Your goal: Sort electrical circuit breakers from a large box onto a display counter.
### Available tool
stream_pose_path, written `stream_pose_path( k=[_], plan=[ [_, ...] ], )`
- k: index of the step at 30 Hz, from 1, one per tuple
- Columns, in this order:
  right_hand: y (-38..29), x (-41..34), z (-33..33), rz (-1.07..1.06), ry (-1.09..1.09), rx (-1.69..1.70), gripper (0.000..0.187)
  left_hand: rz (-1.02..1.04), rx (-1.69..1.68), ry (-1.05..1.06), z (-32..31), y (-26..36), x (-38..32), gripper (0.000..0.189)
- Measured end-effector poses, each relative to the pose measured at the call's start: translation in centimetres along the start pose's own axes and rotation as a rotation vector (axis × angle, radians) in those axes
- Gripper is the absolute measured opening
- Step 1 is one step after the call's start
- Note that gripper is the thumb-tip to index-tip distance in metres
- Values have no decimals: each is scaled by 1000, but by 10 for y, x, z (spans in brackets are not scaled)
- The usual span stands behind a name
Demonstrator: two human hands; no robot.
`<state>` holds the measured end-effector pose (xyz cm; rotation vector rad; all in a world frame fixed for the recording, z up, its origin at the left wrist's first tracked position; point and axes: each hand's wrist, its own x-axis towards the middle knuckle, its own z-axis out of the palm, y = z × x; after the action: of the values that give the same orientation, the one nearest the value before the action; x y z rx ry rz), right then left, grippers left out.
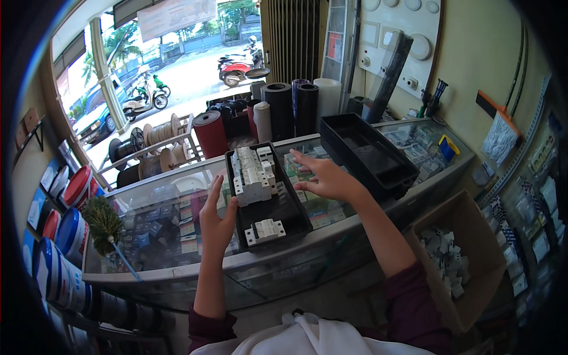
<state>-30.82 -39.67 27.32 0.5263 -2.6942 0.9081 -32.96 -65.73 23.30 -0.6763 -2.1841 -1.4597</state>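
Note:
On the glass display counter (pixel 177 275) lies a black plastic tray (pixel 293 217) with a packed row of white circuit breakers (pixel 253 173) in its far part. A smaller group of white breakers (pixel 266 231) sits by itself at the tray's near end. My left hand (pixel 218 217) is at the tray's left edge, fingers apart and holding nothing; whether it touches the rim I cannot tell. To the right of the tray, my right hand (pixel 326 177) is raised over the counter, fingers spread and empty.
A second black tray (pixel 368 155) stands on the counter at right, with a yellow-and-blue tape dispenser (pixel 448 147) beyond it. A cardboard box (pixel 483 266) of loose white breakers is at lower right. A feather duster (pixel 104 222) lies at left; rolls of sheeting (pixel 278 111) stand behind the counter.

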Motion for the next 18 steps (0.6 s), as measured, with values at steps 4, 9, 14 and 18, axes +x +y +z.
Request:
stream_pose_path(
  k=[4,9,14,18],
  plan=[
    [-22,-49,-36,-3,-12,142,66,107,-124,20,11,53,-19,38],
    [-3,-127,-88,47,57,161,57,203,-371,-209,78,107,-33,33],
    [25,-219,-147,257,189,259,47,246,-479,-452,171,153,-47,34],
    [61,-305,-189,357,286,263,42,222,-535,-685,256,197,-64,33]
  ],
)
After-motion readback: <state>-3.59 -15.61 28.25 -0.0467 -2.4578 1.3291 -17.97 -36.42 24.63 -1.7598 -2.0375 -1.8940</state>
